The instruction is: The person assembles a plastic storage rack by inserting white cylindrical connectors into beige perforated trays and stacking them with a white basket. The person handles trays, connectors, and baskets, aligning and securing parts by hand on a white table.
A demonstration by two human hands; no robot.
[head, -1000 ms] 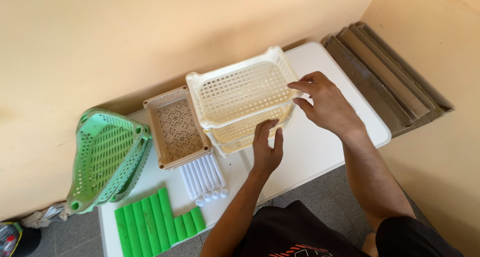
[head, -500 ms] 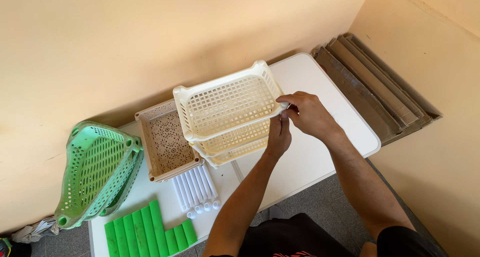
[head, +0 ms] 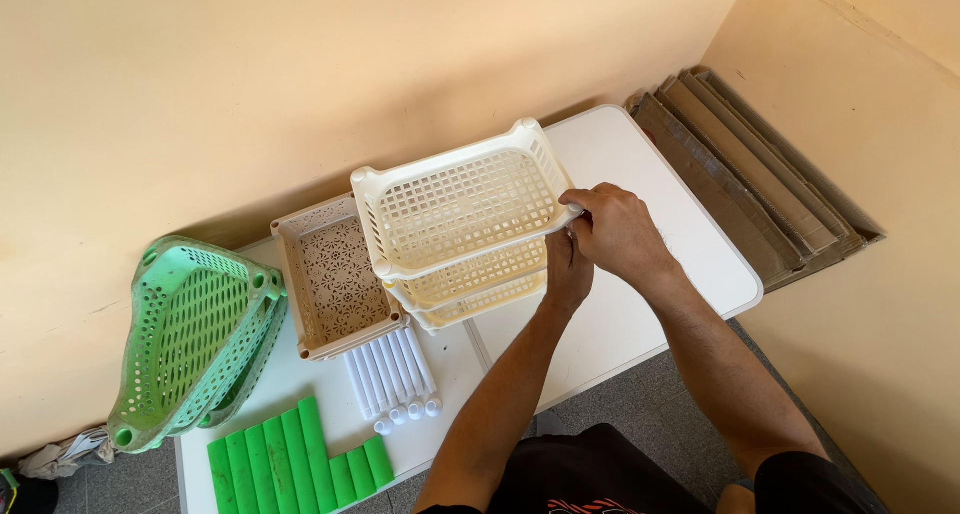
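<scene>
— Where's the white stacked basket rack?

— Mid-table, against the wall. My right hand pinches its top tier's corner at three o'clock; my left hand sits just under, fingers closed on the post there.

— Around it?

— A beige tray touches it at nine o'clock. White tubes lie at seven, green tubes beyond, green baskets further left.

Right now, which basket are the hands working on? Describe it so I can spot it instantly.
On the white table against the wall, look at the middle, right of the green baskets and the beige lace-pattern tray. There stands a tiered stack of cream baskets; both hands meet at its top tier's right corner. Only it has a square-grid bottom and stands stacked.
</scene>
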